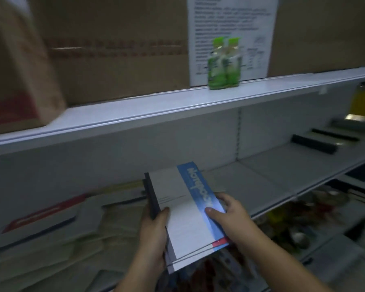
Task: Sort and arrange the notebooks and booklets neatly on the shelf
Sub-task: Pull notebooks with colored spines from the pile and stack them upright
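A small stack of notebooks [181, 211] with white covers and a blue "Notebook" band is held in front of the middle shelf [282, 171]. My left hand [154, 234] grips the stack's dark spine edge from the left, thumb on the top cover. My right hand [228, 213] holds the right edge, thumb pressed on the blue band. More notebooks and booklets [57, 224] lie flat and untidy on the shelf's left part, one with a red strip [44, 213]. The picture is blurred.
Dark-spined notebooks [314, 144] lie flat at the shelf's far right. On the upper shelf [177, 104] stand cardboard boxes [114, 49], two green bottles [224, 64] and a printed sheet [230, 28]. Mixed goods [293, 224] fill the lower shelf at right.
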A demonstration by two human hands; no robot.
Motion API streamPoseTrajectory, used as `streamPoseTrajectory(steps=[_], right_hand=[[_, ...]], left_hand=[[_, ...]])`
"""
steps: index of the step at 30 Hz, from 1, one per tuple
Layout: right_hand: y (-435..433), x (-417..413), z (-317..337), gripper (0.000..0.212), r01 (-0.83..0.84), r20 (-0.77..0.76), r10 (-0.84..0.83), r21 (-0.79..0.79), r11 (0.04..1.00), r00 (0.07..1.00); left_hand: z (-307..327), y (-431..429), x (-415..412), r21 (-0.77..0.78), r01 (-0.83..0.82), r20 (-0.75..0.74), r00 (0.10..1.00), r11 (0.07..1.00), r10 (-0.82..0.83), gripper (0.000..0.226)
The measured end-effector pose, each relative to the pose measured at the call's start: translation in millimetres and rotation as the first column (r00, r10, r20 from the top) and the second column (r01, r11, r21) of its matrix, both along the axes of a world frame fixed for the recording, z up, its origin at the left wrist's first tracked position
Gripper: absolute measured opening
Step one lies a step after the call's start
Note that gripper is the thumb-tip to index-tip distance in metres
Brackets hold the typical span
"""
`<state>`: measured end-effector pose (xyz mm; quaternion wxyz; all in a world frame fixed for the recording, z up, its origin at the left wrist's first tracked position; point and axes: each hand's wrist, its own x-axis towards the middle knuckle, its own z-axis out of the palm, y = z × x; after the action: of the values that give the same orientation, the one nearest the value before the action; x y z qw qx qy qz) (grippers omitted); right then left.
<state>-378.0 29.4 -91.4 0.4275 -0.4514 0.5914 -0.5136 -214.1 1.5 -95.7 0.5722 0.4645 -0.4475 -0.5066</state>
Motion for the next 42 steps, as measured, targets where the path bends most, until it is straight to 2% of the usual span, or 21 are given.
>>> streamPoseTrajectory(steps=[3, 6, 10, 15, 19, 22, 25, 27, 29, 31, 36, 42], right_hand=[[20, -67, -7, 0.032, 0.149, 0.091, -0.149, 0.014, 0.989, 0.985], [42, -130, -14, 0.029, 0.250, 0.079, -0.252, 0.036, 0.968, 0.965], [60, -205, -20, 0.031, 0.325, 0.105, -0.328, 0.045, 0.945, 0.939], [74, -279, -22, 0.038, 0.387, 0.102, -0.392, 0.070, 0.920, 0.914], [75, -338, -23, 0.041, 0.485, 0.076, -0.490, 0.073, 0.871, 0.868], [58, -380, -24, 0.044, 0.527, 0.027, -0.530, 0.072, 0.847, 0.848], [33, -417, -21, 0.045, 0.560, -0.066, -0.557, 0.070, 0.825, 0.828], [15, -442, -17, 0.046, 0.558, -0.086, -0.551, 0.101, 0.824, 0.830], [0, -470, -12, 0.047, 0.548, -0.115, -0.536, 0.156, 0.822, 0.836], [-13, -495, -7, 0.046, 0.566, -0.149, -0.547, 0.194, 0.801, 0.824], [-32, -547, -6, 0.046, 0.657, -0.157, -0.638, 0.170, 0.734, 0.753], [-63, -604, -11, 0.041, 0.654, -0.131, -0.641, 0.154, 0.741, 0.756]], left_hand=[[-6, 4, -71, 0.014, 0.082, 0.019, 0.996, 0.997, -0.082, 0.023], [-9, 12, -141, 0.066, 0.171, 0.000, 0.985, 0.983, -0.171, 0.020], [-13, 18, -226, 0.094, 0.273, -0.018, 0.962, 0.957, -0.272, 0.028], [-16, 16, -308, 0.226, 0.452, -0.122, 0.892, 0.863, -0.435, 0.020], [-24, -1, -370, 0.323, 0.577, -0.196, 0.817, 0.750, -0.543, 0.019], [-25, -17, -420, 0.359, 0.573, -0.203, 0.819, 0.737, -0.537, 0.017], [-26, -34, -466, 0.342, 0.492, -0.164, 0.870, 0.800, -0.465, 0.015], [-29, -53, -496, 0.307, 0.453, -0.080, 0.889, 0.837, -0.451, 0.003], [-46, -78, -530, 0.309, 0.447, 0.000, 0.883, 0.840, -0.470, 0.030], [-60, -101, -564, 0.320, 0.485, -0.045, 0.866, 0.814, -0.498, 0.043], [-33, -111, -615, 0.333, 0.537, -0.129, 0.840, 0.775, -0.527, 0.031], [-36, -142, -661, 0.316, 0.535, -0.085, 0.839, 0.784, -0.538, 0.027]])
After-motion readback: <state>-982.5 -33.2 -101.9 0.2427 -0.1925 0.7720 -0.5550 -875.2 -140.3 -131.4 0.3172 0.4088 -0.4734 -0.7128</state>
